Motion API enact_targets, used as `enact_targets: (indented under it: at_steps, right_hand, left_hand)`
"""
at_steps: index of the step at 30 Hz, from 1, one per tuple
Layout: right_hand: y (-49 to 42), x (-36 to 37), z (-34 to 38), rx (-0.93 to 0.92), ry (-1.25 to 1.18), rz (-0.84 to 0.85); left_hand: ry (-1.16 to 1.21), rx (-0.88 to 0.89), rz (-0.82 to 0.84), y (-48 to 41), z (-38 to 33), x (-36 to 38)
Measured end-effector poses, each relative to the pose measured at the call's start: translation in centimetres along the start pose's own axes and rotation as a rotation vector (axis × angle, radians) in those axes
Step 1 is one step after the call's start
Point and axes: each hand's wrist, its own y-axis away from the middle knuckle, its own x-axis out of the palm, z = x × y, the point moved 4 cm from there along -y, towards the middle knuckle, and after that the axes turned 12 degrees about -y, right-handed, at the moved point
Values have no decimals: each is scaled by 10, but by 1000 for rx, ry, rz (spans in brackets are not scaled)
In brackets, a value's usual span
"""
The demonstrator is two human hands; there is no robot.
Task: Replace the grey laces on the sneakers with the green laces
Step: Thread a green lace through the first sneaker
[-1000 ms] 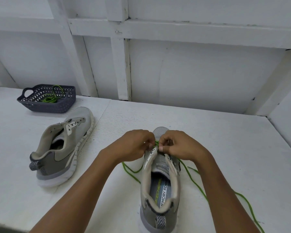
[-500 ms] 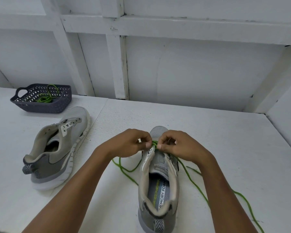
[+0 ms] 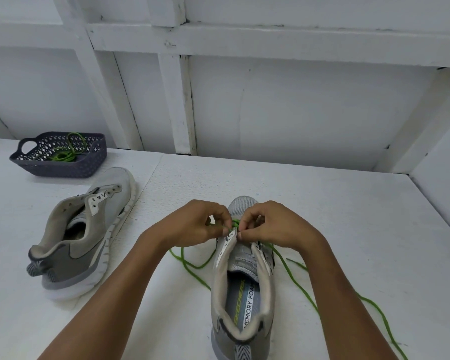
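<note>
While both pairs of fingers (image 3: 225,231) crowd the toe end of the eyelet rows, the left hand (image 3: 200,224) pinches the bright green round cord lace (image 3: 235,223) between thumb and forefinger. The right hand (image 3: 273,227) pinches the same lace just across from it, fingers curled tight. This looks like the very first crossing going in.

The lace sits at the lowest eyelets of the near grey mesh sneaker with the white sole (image 3: 242,294), which stands at six o'clock, toe pointing to twelve. Its loose ends trail out over the white desk (image 3: 348,216) towards eight and four o'clock.

To do this well, I'd say draw both ends through evenly so they come out matched, and keep the cord untwisted and the tongue flat beneath before moving up a row. Watch those trailing ends: one snagged under a forearm could drag the lace back out.

Out at nine o'clock the second grey sneaker (image 3: 89,229) lies unlaced, tipped on its side. Beyond it at ten o'clock, the dark lattice plastic basket (image 3: 63,167) holds another coiled green lace (image 3: 68,154).
</note>
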Motion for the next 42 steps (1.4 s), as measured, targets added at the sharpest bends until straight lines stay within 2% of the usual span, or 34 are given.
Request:
enact_targets:
  at_steps: [4, 8, 15, 22, 31, 34, 39, 42]
  right_hand:
    - [-3, 4, 4, 5, 112, -23]
    - [-5, 9, 4, 14, 257, -12]
    - [2, -8, -1, -24, -17, -114]
    - [2, 1, 5, -22, 80, -32]
    - [3, -2, -5, 30, 29, -86]
    - [6, -7, -6, 38, 1, -120]
    - [12, -11, -5, 30, 9, -178]
    - [17, -10, -3, 33, -9, -189]
  left_hand:
    - [-4, -47, -26, -1, 6, 6]
    - [44, -90, 55, 1, 6, 11]
    - [5, 0, -18, 5, 6, 1]
    - [-33, -16, -17, 1, 3, 6]
    - [-25, -64, 96, 6, 5, 2]
    - [-72, -89, 51, 4, 10, 0]
    - [-198, -146, -189, 11, 27, -12]
    - [-188, -178, -205, 20, 29, -21]
